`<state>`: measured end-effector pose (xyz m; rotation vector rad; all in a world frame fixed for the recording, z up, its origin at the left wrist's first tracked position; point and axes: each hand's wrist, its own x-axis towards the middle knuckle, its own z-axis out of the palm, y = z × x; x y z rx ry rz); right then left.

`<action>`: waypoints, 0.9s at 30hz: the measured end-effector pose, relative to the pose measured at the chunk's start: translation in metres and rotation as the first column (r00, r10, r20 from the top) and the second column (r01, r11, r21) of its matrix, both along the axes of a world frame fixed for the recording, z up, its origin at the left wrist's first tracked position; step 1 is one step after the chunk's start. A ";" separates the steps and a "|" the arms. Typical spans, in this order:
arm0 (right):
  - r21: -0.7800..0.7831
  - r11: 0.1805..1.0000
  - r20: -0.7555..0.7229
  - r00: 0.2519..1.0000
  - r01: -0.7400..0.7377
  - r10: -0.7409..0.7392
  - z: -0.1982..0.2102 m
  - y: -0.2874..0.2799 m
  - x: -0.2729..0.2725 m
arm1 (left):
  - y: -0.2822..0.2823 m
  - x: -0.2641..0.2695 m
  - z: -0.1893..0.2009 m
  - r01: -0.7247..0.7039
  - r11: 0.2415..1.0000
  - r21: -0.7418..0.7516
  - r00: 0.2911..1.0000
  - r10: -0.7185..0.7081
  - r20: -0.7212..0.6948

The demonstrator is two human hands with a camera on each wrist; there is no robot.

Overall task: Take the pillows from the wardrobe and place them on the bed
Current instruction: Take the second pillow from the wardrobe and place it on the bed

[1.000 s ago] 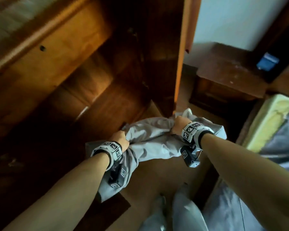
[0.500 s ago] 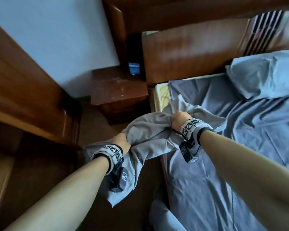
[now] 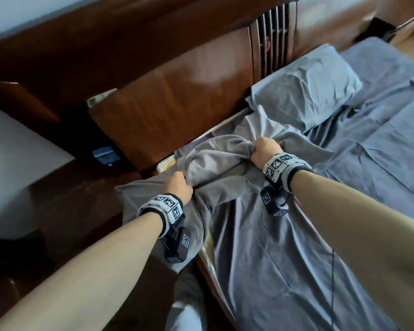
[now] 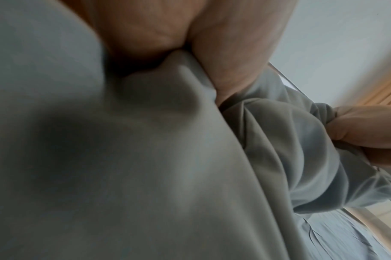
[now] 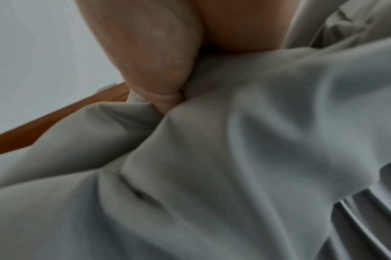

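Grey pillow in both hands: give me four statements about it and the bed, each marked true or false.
1. Both the left hand and the right hand grip the grey pillow. True.
2. Another pillow already lies by the headboard. True.
3. The held pillow lies flat on the bed, released. False: both hands bunch its fabric.
4. The bed sheet is white. False: it is blue-grey.

Both forearms extended forward, wrists banded. Left hand (image 3: 178, 187) fisted, knuckles up. Right hand (image 3: 264, 151) fisted likewise, farther ahead.
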<state>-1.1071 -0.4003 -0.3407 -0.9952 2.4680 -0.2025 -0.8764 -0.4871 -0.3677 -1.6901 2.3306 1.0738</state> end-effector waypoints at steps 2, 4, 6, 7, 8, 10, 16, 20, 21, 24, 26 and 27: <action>-0.027 0.999 -0.016 0.999 0.041 -0.042 -0.015 -0.031 -0.027 | -0.033 -0.031 -0.017 0.020 1.000 0.006 0.999 -0.020 -0.048; -0.085 0.994 -0.030 0.996 0.075 -0.078 -0.032 -0.061 -0.055 | -0.065 -0.060 -0.034 0.021 0.999 -0.035 0.994 -0.024 -0.104; -0.149 0.980 -0.055 0.989 0.129 -0.138 -0.062 -0.084 -0.084 | -0.089 -0.084 -0.057 0.054 0.993 -0.105 0.988 -0.069 -0.139; -0.143 0.976 -0.065 0.982 0.166 -0.177 -0.079 -0.091 -0.096 | -0.099 -0.093 -0.074 0.104 0.984 -0.143 0.984 -0.122 -0.128; -0.105 0.975 -0.061 0.977 0.197 -0.204 -0.101 -0.094 -0.106 | -0.107 -0.100 -0.092 0.176 0.971 -0.161 0.978 -0.191 -0.083; 0.031 0.972 0.000 0.972 0.234 -0.234 -0.146 -0.096 -0.115 | -0.119 -0.105 -0.138 0.314 0.942 -0.118 0.949 -0.312 0.034; 0.102 0.954 0.230 0.927 0.281 -0.297 -0.266 -0.102 -0.105 | -0.158 -0.100 -0.245 0.394 0.898 0.198 0.833 -0.439 0.337; 0.078 0.959 0.254 0.924 0.274 -0.285 -0.309 -0.116 -0.093 | -0.171 -0.102 -0.283 0.456 0.853 0.252 0.770 -0.521 0.369; 0.088 0.957 0.253 0.923 0.278 -0.291 -0.309 -0.121 -0.090 | -0.172 -0.102 -0.286 0.468 0.849 0.245 0.764 -0.528 0.371; 0.076 0.953 0.281 0.911 0.293 -0.302 -0.316 -0.126 -0.085 | -0.171 -0.101 -0.288 0.485 0.847 0.217 0.759 -0.531 0.377; 0.056 0.957 0.314 0.905 0.284 -0.287 -0.300 -0.120 -0.078 | -0.167 -0.097 -0.274 0.487 0.848 0.211 0.763 -0.530 0.370; 0.049 0.959 0.324 0.903 0.281 -0.281 -0.287 -0.116 -0.074 | -0.165 -0.097 -0.264 0.502 0.840 0.206 0.755 -0.542 0.370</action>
